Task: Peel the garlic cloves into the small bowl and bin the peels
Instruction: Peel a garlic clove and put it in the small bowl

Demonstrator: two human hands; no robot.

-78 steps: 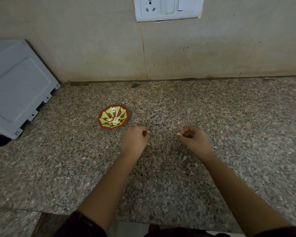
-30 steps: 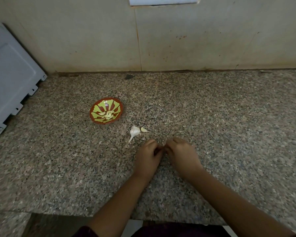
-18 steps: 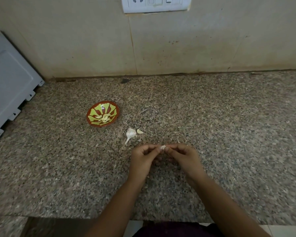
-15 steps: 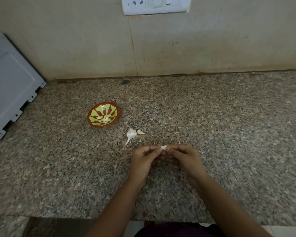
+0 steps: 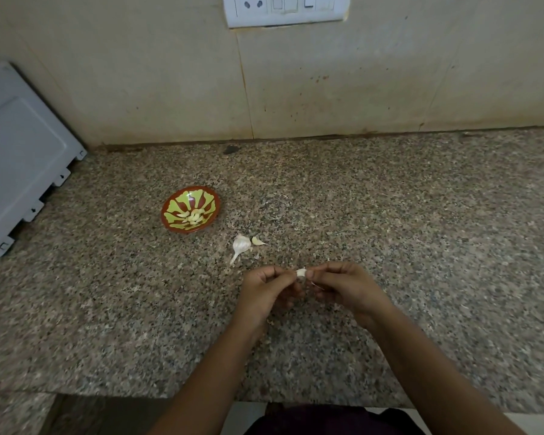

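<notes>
A small white garlic clove (image 5: 301,273) is pinched between my left hand (image 5: 269,291) and my right hand (image 5: 347,287), just above the granite counter. A thin strand of peel hangs below the right fingers. On the counter ahead of my hands lie part of a garlic bulb (image 5: 240,246) with a pointed tail and a single loose clove (image 5: 258,241). The small red bowl (image 5: 170,226) with a green-yellow pattern sits to the far left and holds several peeled cloves (image 5: 193,216).
The speckled granite counter (image 5: 390,215) ends at a tiled wall with a white switchboard (image 5: 285,9). A grey appliance (image 5: 19,152) stands at the left edge. The counter's front edge runs just below my forearms. No bin is in view.
My hands came together from apart, uncovering the bulb piece and loose clove, and now hold a clove between them. Over the last half second they barely moved.
</notes>
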